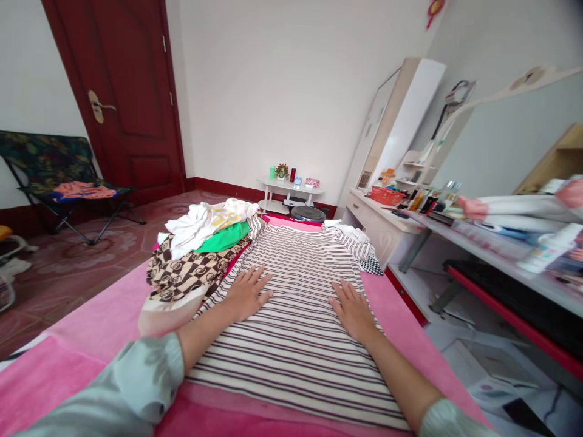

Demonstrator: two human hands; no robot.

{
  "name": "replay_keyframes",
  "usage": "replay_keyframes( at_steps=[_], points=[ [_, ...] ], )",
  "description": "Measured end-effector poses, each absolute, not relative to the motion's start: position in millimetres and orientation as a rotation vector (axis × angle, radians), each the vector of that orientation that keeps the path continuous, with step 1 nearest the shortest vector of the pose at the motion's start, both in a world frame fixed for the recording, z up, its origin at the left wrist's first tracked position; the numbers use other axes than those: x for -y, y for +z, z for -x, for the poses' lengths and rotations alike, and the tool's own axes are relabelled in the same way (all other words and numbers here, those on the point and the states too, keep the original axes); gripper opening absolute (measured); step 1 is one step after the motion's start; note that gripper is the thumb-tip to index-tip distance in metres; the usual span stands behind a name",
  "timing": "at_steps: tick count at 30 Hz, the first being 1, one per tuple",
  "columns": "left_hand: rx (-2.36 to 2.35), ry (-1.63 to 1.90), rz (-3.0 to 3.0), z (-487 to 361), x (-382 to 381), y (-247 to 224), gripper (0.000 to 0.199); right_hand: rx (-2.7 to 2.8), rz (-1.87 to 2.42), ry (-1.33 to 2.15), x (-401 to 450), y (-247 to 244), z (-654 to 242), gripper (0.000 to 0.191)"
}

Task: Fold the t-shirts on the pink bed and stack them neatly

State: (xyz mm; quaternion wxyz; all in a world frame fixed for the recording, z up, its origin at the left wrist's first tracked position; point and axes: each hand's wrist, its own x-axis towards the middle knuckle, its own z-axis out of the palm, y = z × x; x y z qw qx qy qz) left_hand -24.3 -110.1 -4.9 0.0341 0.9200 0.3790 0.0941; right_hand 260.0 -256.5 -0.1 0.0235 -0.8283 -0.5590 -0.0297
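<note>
- The striped shirt (291,358) is lying on the pink cover (405,321); uneven pressing is risking creases.
- Your left grip (248,295) and right grip (354,311) are resting on it, spread apart; dragging is risking skew.
- The clothes pile (194,267) is crowding one sleeve (257,228), perhaps snagging it; contact isn't showing clearly.

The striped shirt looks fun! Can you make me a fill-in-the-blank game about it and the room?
1. The left hand and the right hand lie on a shirt patterned with dark ____.
2. The pile of clothes is closer to the ____ hand.
3. The cloth under the shirt is coloured ____.
4. The door is painted dark ____.

Missing words: stripes; left; pink; red.
</note>
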Motion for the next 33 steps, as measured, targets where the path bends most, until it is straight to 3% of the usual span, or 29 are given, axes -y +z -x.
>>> replay_keyframes(
  at_steps=[5, 10, 20, 22, 26, 33],
  points=[
    [-1.014, 0.298, -2.879, 70, 122, 6, 0.054, 1.617, 2.727, -0.024, 253, 15, -249, 0.066],
    [-0.972, 0.313, -2.873, 111, 133, 12, 0.051, 1.653, 2.589, -0.108, 239, 9, -252, 0.062],
    [-1.452, 0.4, -2.708, 148, 152, 24, 0.05, 1.639, 2.591, -0.172, 232, -15, -264, 0.064],
    [-1.535, 0.324, -2.567, 151, 151, 27, 0.042, 1.636, 2.601, -0.176, 233, -14, -262, 0.063],
    [-1.461, 0.25, -2.327, 148, 141, 40, 0.019, 1.638, 2.598, -0.202, 233, -14, -261, 0.061],
    [-0.965, 0.648, -2.293, 65, 150, 93, 0.023, 1.637, 2.551, -0.247, 234, -15, -261, 0.059]
  ],
)
